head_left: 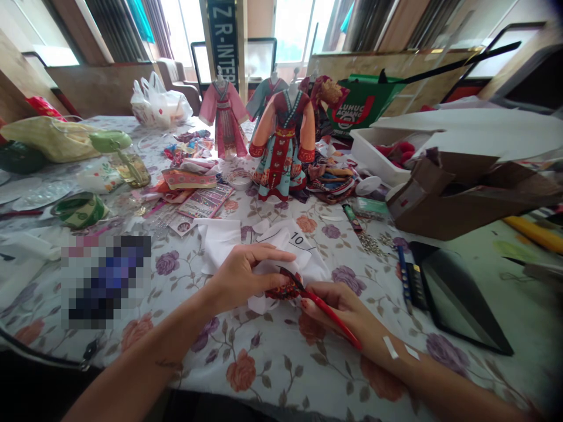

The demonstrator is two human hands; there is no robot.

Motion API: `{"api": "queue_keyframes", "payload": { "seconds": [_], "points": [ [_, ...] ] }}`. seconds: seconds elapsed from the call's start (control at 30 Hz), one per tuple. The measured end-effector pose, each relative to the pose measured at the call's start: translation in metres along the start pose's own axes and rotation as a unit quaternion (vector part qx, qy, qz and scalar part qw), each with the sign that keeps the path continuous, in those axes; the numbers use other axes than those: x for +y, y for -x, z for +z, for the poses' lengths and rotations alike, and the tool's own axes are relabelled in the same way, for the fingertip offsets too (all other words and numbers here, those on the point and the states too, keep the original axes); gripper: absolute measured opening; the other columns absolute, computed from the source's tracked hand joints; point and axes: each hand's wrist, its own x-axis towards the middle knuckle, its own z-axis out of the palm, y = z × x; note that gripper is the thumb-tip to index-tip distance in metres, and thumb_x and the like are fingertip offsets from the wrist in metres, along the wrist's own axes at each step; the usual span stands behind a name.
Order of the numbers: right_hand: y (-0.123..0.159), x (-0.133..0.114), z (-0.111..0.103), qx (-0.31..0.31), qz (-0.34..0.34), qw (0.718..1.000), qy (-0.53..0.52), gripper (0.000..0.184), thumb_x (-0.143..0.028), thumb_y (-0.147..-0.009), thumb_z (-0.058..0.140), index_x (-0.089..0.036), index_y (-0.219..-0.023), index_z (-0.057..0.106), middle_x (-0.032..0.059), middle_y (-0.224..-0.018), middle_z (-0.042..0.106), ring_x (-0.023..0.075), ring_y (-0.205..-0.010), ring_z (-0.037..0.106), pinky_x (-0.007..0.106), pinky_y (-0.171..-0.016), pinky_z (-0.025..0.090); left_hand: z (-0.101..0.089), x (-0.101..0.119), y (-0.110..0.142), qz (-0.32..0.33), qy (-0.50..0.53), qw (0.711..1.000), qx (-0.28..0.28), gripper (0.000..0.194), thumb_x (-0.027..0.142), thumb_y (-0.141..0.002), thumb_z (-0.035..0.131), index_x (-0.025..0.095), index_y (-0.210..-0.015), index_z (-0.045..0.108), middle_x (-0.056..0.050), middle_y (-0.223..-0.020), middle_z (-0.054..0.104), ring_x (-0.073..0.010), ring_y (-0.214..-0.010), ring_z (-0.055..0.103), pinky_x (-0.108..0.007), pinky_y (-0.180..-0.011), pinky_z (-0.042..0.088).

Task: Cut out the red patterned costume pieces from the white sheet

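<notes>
My left hand (246,269) holds a small patterned red cloth piece (284,290) between thumb and fingers, over white paper near the table's middle. In my right hand (338,305) is a pair of red tweezers (332,319). Their dark, curved tips touch or hover just over the cloth; I cannot tell which. Part of the cloth is hidden by my left fingers. White paper pieces (222,243) lie beneath and behind my hands, one printed with "10". Two short white strips stick to my right wrist.
Small dressed forms (284,146) stand behind my hands. A cardboard box (457,193), a dark tablet (466,299) and a glue-like tube (352,217) lie to the right. On the left are a green tape roll (81,210), a lidded jar (125,158) and a blurred-out object (105,281).
</notes>
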Motion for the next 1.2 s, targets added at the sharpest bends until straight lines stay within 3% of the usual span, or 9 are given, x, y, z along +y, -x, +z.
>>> {"api": "queue_keyframes", "payload": {
  "seconds": [0.53, 1.2],
  "points": [
    [-0.0009, -0.0032, 0.0004, -0.001, 0.003, 1.0, -0.01, 0.034, -0.048, -0.081, 0.062, -0.015, -0.07, 0.057, 0.0, -0.056, 0.056, 0.0117, -0.05, 0.048, 0.023, -0.049, 0.033, 0.0001, 0.0019, 0.0003, -0.005, -0.002, 1.0, -0.008, 0.03, 0.02, -0.072, 0.073, 0.02, -0.101, 0.074, -0.004, -0.098, 0.071, -0.0183, -0.091, 0.064, -0.025, -0.078, 0.05],
    [0.0008, -0.0012, 0.0003, 0.003, -0.001, 1.0, 0.013, 0.04, -0.05, -0.084, 0.058, -0.015, -0.063, 0.056, 0.0006, -0.054, 0.054, 0.0124, -0.049, 0.048, 0.025, -0.05, 0.035, 0.0, 0.0008, -0.0001, 0.005, 0.006, 1.0, -0.015, 0.029, 0.02, -0.072, 0.073, 0.021, -0.101, 0.074, -0.004, -0.099, 0.071, -0.0185, -0.09, 0.065, -0.026, -0.077, 0.05]
  ]
}}
